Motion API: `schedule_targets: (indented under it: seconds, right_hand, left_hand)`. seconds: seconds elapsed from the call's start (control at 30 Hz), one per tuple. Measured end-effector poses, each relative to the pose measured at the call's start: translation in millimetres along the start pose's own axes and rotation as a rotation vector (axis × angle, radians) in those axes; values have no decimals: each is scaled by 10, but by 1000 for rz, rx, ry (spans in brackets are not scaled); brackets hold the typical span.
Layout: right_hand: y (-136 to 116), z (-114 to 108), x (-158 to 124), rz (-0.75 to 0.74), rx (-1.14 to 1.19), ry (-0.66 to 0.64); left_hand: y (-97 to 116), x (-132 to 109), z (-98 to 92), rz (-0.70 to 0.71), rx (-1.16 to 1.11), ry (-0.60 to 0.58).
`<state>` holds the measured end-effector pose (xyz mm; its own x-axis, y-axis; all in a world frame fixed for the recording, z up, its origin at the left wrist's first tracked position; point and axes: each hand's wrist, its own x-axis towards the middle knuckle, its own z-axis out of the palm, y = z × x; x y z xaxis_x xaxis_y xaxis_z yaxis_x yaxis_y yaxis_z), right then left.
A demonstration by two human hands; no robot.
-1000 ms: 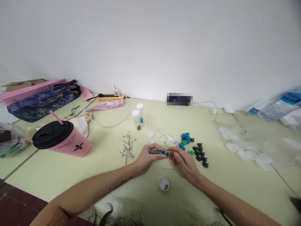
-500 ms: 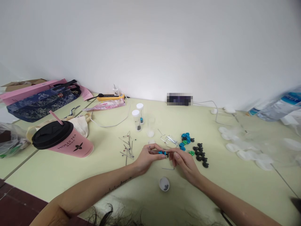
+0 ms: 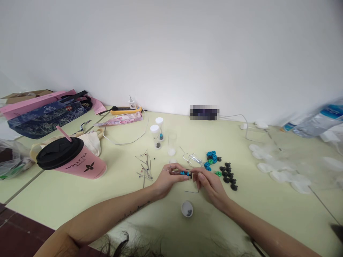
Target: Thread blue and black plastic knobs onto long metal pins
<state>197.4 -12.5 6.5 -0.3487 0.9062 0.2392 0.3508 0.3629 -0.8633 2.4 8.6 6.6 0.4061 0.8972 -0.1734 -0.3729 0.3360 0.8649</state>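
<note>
1. Nearest, toward the front edge of the table (image 3: 219, 228), I see a small white bowl (image 3: 184, 206) with grey bits (image 3: 189, 213) inside; a thin bent rod (image 3: 191, 192) lies just beyond it.
2. My left hand (image 3: 164, 180) is pinching a small blue-and-black piece (image 3: 183, 173) above the middle of the table, a thin wire (image 3: 171, 171) pointing left from it.
3. My right hand (image 3: 211, 184) has its fingers curled at the black end of that piece; I cannot tell whether they grip anything.
4. On the right-edge side, near that hand, I have black knobs (image 3: 226, 175), with blue knobs (image 3: 213, 157) and green knobs (image 3: 218, 174); toward the left edge lie scattered metal pins (image 3: 147, 172) and a pink cup (image 3: 91, 164).
5. Farther off stand a clear tube (image 3: 172, 142) and two white-capped jars (image 3: 154, 137).
6. Along the back edge I make out a yellow power strip (image 3: 125, 112) and a blurred-out dark thing (image 3: 203, 113).
</note>
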Motion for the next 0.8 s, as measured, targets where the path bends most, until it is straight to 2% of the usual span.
schedule_targets:
  seconds: [0.8]
  right_hand:
    - [-17,0,-24,-49,-31,31]
  left_hand:
    - [31,-22,20,-15,10,15]
